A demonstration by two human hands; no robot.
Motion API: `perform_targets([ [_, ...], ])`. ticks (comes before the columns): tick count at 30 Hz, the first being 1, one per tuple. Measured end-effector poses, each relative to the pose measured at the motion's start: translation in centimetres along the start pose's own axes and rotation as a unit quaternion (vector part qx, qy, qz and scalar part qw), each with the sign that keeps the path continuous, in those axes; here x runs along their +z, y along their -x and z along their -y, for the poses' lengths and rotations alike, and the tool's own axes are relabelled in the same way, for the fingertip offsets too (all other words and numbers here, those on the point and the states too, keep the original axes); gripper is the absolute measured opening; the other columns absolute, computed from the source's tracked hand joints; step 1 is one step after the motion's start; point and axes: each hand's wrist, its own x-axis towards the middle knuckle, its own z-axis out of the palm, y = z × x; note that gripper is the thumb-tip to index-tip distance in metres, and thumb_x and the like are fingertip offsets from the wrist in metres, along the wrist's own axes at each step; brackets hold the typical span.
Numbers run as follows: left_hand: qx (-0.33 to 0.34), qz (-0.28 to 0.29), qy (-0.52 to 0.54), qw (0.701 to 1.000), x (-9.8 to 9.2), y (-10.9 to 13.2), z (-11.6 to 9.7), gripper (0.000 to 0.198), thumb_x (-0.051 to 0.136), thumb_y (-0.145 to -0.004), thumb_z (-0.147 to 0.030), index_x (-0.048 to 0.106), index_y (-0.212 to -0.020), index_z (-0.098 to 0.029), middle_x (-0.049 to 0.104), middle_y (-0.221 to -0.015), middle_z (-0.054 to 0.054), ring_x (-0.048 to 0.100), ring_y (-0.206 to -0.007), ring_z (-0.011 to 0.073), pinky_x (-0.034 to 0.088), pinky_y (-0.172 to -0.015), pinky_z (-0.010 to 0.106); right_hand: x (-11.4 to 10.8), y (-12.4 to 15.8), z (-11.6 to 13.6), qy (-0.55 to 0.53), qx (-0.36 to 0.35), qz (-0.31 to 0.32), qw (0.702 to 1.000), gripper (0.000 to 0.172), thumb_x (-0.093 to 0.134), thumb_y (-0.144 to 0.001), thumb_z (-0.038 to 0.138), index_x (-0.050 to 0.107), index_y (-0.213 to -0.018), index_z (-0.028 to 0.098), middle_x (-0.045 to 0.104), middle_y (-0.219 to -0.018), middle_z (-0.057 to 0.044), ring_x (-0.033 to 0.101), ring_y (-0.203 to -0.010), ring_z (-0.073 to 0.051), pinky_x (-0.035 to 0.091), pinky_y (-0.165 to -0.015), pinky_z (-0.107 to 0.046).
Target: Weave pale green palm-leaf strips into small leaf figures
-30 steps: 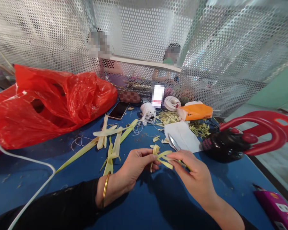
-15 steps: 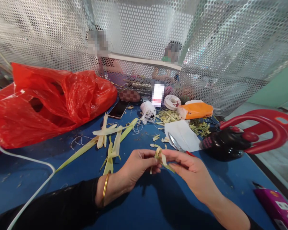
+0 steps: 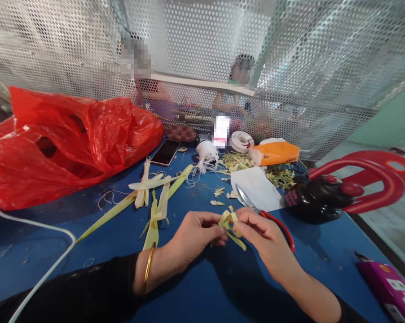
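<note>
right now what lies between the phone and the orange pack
Head view: a white thread bundle, a white roll and leaf scraps lie between phone and pack.

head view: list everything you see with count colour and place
folded leaf: 1, yellow-green, pinched between both hands
leaf strips: several, yellow-green, centre-left
scissors: 1, red-handled, by right hand
paper: 1, white, behind scissors
bag: 1, red, far left
phone: 1, black, by bag
thread: 1, white, far centre
pouch: 1, orange, far right
cable: 1, white, near left
box: 1, purple, near right
table: 1, blue, below
left hand: 1, on folded leaf
right hand: 1, on folded leaf
</note>
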Motion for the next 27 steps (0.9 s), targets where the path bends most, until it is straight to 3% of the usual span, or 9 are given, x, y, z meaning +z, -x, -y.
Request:
perform_targets([
  [8, 0.007, -0.006, -0.021, 1.000, 0.1, 0.1, -0.1, 0.016, 0.066, -0.065, -0.018, 0.075, -0.079, -0.014, 0.065, -0.061, 0.001, 0.057, -0.055, 0.0097, 0.046, -0.060, 0.021, -0.6, -0.2, -0.1, 0.120, -0.016, 0.028, 0.992, 0.025, 0.052, -0.088, 0.025, 0.049, -0.063, 0.020, 0.048, -0.072, 0.000, 0.049, -0.069, -0.016, 0.040, -0.062, -0.027],
  [14, 0.060, 0.012, -0.144, 0.988, -0.2, -0.1, 0.7, 0.025, 0.058, -0.071, -0.016, 0.076, -0.089, -0.016, 0.065, -0.063, 0.000, 0.058, -0.059, 0.0125, 0.046, -0.061, 0.023, -0.1, 0.2, -0.6, 0.181, 0.031, 0.014, 0.983, 0.026, 0.049, -0.091, 0.031, 0.052, -0.067, 0.020, 0.048, -0.064, 0.003, 0.047, -0.062, -0.014, 0.036, -0.055, -0.025],
  [17, 0.089, 0.013, -0.218, 0.972, -0.4, 0.1, 0.9, 0.028, 0.054, -0.072, -0.015, 0.076, -0.090, -0.018, 0.067, -0.067, 0.000, 0.059, -0.063, 0.0136, 0.043, -0.059, 0.022, 0.0, 0.3, -0.9, 0.145, 0.063, 0.003, 0.987, 0.022, 0.050, -0.090, 0.032, 0.051, -0.071, 0.021, 0.051, -0.064, 0.003, 0.048, -0.060, -0.013, 0.038, -0.054, -0.024],
  [20, 0.107, 0.021, -0.266, 0.958, -0.4, 0.4, 0.8, 0.032, 0.052, -0.073, -0.015, 0.075, -0.094, -0.019, 0.069, -0.071, -0.001, 0.058, -0.064, 0.0135, 0.041, -0.059, 0.021, 0.1, 0.2, -1.1, 0.064, 0.080, -0.006, 0.995, 0.007, 0.052, -0.087, 0.028, 0.052, -0.090, 0.022, 0.055, -0.070, 0.003, 0.054, -0.064, -0.014, 0.045, -0.058, -0.024],
  [22, 0.112, 0.024, -0.282, 0.953, -0.4, 0.6, 0.6, 0.032, 0.053, -0.073, -0.016, 0.075, -0.094, -0.019, 0.069, -0.072, -0.002, 0.057, -0.064, 0.0132, 0.041, -0.059, 0.021, 0.2, 0.1, -1.0, 0.031, 0.085, 0.009, 0.996, 0.015, 0.051, -0.085, 0.023, 0.053, -0.099, 0.022, 0.059, -0.074, 0.002, 0.058, -0.069, -0.015, 0.048, -0.062, -0.026],
  [27, 0.086, 0.023, -0.219, 0.972, -0.2, 0.4, 0.5, 0.025, 0.054, -0.071, -0.015, 0.075, -0.084, -0.017, 0.068, -0.068, 0.000, 0.058, -0.062, 0.0128, 0.043, -0.061, 0.022, 0.2, 0.1, -0.4, 0.000, 0.089, 0.064, 0.994, 0.014, 0.045, -0.084, 0.017, 0.058, -0.091, 0.019, 0.063, -0.077, -0.001, 0.060, -0.068, -0.015, 0.050, -0.063, -0.027],
])
